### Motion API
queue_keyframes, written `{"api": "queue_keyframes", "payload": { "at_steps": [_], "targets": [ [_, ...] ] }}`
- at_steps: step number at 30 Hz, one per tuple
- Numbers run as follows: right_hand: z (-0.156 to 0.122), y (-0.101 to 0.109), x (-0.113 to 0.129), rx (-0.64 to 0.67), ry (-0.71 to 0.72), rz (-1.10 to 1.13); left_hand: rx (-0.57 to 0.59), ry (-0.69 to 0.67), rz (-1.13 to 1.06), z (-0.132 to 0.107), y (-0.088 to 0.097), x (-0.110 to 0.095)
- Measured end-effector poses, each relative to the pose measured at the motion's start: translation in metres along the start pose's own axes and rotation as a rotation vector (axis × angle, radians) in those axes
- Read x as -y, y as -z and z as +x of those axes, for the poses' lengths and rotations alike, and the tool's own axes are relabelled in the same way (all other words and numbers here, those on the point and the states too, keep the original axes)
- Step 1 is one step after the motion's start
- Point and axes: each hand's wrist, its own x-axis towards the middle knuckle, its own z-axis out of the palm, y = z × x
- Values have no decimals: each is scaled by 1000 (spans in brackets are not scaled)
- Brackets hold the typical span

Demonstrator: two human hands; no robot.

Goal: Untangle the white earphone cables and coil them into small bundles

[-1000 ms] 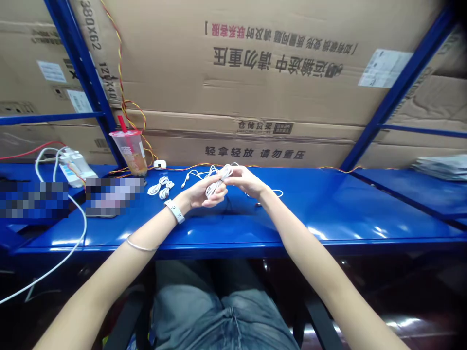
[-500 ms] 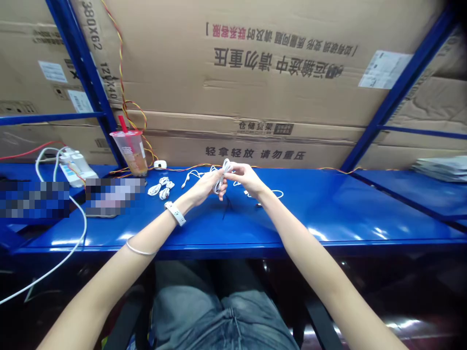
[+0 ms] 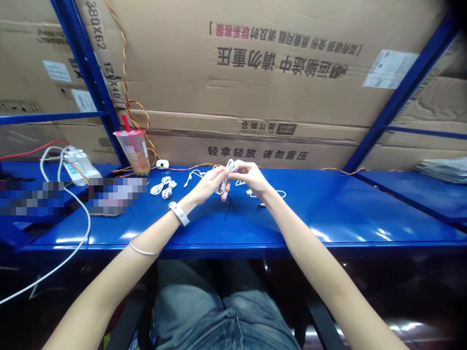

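Observation:
My left hand (image 3: 211, 186) is closed on a small looped bundle of white cable (image 3: 221, 186), held just above the blue shelf (image 3: 328, 209). My right hand (image 3: 251, 176) pinches the upper end of that same bundle, fingertips meeting the left ones. A thin dark strand (image 3: 228, 208) hangs or lies below the hands; I cannot tell which. Left of the hands lie several coiled white cables (image 3: 164, 186). Behind my left hand is a loose white cable (image 3: 193, 175). Another white cable (image 3: 279, 193) lies beside my right wrist, partly hidden by it.
A lidded drink cup with a red straw (image 3: 134, 151) stands at the back left, near a white power strip (image 3: 80, 165) and a phone-like blurred object (image 3: 116, 197). Large cardboard (image 3: 233, 97) backs the shelf. A stack of flat packets (image 3: 443, 170) lies far right.
The whole view has shifted slightly, so everything sits a little further right. Both hands keep hold of the white cable bundle, with only small finger movement.

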Motion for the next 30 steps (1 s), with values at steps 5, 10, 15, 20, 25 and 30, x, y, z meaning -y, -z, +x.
{"api": "queue_keyframes", "payload": {
  "at_steps": [5,10,15,20,25,30],
  "targets": [
    [4,1,-11,-102,52,-170,-9,25,-27,1,3,1],
    [3,-4,-10,-177,114,-385,-30,61,-43,2,8,4],
    [1,-5,-7,-348,222,-594,-50,58,-3,2,7,7],
    [2,-5,-13,-388,208,-701,-133,49,250,5,8,10],
    [1,-8,-14,-334,167,-876,-361,64,598,8,37,6],
    [-2,-7,-20,-201,42,-1009,-692,392,1157,-1,87,-9]
  ]
}}
